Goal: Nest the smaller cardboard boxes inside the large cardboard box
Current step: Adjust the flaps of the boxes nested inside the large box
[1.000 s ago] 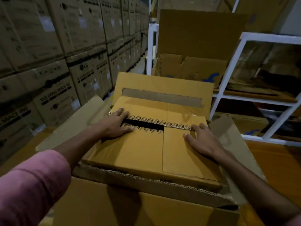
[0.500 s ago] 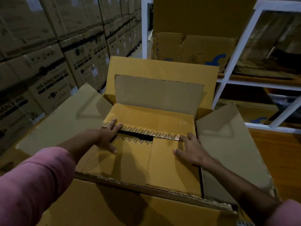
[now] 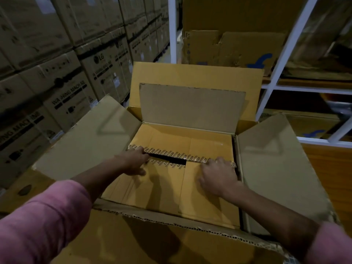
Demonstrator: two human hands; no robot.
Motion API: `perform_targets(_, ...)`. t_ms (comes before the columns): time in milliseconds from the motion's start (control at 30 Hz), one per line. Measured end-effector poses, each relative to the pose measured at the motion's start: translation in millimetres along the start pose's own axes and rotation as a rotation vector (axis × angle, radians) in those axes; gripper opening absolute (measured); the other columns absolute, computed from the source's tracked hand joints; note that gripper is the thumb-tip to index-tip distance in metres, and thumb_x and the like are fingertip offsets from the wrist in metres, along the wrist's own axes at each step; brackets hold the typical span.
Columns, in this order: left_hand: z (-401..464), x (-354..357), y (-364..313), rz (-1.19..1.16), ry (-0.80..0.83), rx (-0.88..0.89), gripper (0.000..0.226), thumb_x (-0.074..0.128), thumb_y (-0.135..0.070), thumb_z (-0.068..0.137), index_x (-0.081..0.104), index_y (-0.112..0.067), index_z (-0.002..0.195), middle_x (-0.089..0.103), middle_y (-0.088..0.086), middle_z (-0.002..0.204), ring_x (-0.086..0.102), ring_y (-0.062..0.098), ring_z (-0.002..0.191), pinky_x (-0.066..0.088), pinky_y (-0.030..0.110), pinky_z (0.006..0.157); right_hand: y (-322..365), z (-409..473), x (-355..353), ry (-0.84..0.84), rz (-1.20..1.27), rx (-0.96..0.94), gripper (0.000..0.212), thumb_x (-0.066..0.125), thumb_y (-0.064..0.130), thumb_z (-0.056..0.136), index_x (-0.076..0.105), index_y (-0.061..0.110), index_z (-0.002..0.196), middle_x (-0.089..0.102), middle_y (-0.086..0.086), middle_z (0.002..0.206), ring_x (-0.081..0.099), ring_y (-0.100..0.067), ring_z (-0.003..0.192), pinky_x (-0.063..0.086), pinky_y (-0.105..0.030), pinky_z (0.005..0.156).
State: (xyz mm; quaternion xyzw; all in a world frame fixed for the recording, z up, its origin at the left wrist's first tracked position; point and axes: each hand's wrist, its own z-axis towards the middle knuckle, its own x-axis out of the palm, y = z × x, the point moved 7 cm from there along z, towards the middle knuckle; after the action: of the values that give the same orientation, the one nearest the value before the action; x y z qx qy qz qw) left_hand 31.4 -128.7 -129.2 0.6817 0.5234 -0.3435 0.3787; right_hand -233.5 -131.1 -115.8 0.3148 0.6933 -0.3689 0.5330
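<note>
A large cardboard box (image 3: 282,161) stands open in front of me, its four flaps spread outward. Inside it sits a smaller yellow cardboard box (image 3: 171,189), its top flaps edged with printed tape and parted by a dark gap in the middle. My left hand (image 3: 136,161) lies on the smaller box's top at the left end of the taped seam, fingers flat on the flaps. My right hand (image 3: 219,175) presses on the top near the right end of the seam, fingers bent at the box's right edge. A narrow gap shows between the smaller box and the large box's right wall.
Stacked washing machine cartons (image 3: 62,73) form a wall on the left. A white metal rack (image 3: 285,60) with flattened cardboard on its shelves stands at the right and behind. More cardboard sheets (image 3: 234,48) lean behind the large box. An orange surface (image 3: 335,168) lies at the right.
The smaller box has sunk from resting high on the large box's rim down inside it. Both hands followed it down, staying on its top; the large box's flaps now stand above it.
</note>
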Motion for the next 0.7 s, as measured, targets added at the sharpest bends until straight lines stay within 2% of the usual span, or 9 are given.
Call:
perform_targets(100,-1,-4,-14,-0.034,0.020,0.077,0.061,0.060,-0.048,0.097,0.042,-0.020,0.149,0.039,0.007,0.153,0.047,0.025,0.133,0.045,0.040,0.108,45,11,5,0.031,0.253,-0.278,0.057,0.043,0.056,0.099,0.050,0.020,0.142,0.054,-0.008,0.143,0.048,-0.032,0.130,0.041,-0.048,0.108)
perform_targets(167,0,-1,-20,-0.080,0.055,0.112,0.066,0.060,-0.047,0.098,0.036,-0.019,0.153,0.035,0.007,0.158,0.043,0.026,0.139,0.042,0.041,0.111,68,19,13,0.078,0.312,-0.363,0.060,0.043,0.058,0.099,0.046,0.021,0.145,0.046,-0.008,0.152,0.041,-0.031,0.139,0.036,-0.050,0.115)
perform_targets(233,0,2,-22,-0.122,0.077,0.120,0.078,0.061,-0.045,0.097,0.022,-0.018,0.159,0.022,0.008,0.166,0.035,0.028,0.145,0.037,0.043,0.116,79,28,21,0.089,0.276,-0.392,0.061,0.044,0.057,0.100,0.044,0.019,0.147,0.034,-0.012,0.161,0.030,-0.032,0.149,0.025,-0.049,0.122)
perform_targets(333,-2,1,-15,-0.140,0.092,0.063,0.099,0.061,-0.047,0.097,-0.007,-0.016,0.161,-0.008,0.006,0.170,0.014,0.031,0.154,0.024,0.045,0.123,68,43,24,0.115,0.248,-0.301,0.074,0.041,0.060,0.101,0.024,0.019,0.160,0.006,-0.015,0.170,0.007,-0.035,0.156,0.010,-0.051,0.127)
perform_targets(433,-1,-12,-6,-0.148,0.023,-0.015,0.104,0.062,-0.050,0.096,-0.015,-0.021,0.160,-0.023,0.006,0.167,0.010,0.035,0.155,0.024,0.048,0.123,32,56,10,0.057,0.316,-0.133,0.084,0.040,0.063,0.100,0.004,0.022,0.164,0.001,-0.014,0.171,0.004,-0.039,0.156,0.008,-0.053,0.126)
perform_targets(567,6,-48,-10,-0.209,-0.003,-0.024,0.099,0.059,-0.050,0.097,-0.011,-0.020,0.161,-0.026,0.007,0.166,0.012,0.034,0.155,0.024,0.044,0.123,-18,77,-20,-0.102,0.307,-0.016,0.085,0.044,0.060,0.100,0.000,0.025,0.164,-0.016,-0.008,0.170,-0.016,-0.035,0.155,-0.002,-0.055,0.126)
perform_targets(700,21,-83,-31,-0.228,-0.012,0.019,0.094,0.059,-0.048,0.098,-0.003,-0.019,0.162,-0.017,0.008,0.168,0.010,0.034,0.155,0.023,0.045,0.124,-52,107,-31,-0.117,0.277,0.011,0.085,0.044,0.058,0.101,-0.001,0.023,0.164,-0.024,-0.007,0.168,-0.023,-0.033,0.154,-0.004,-0.057,0.125)
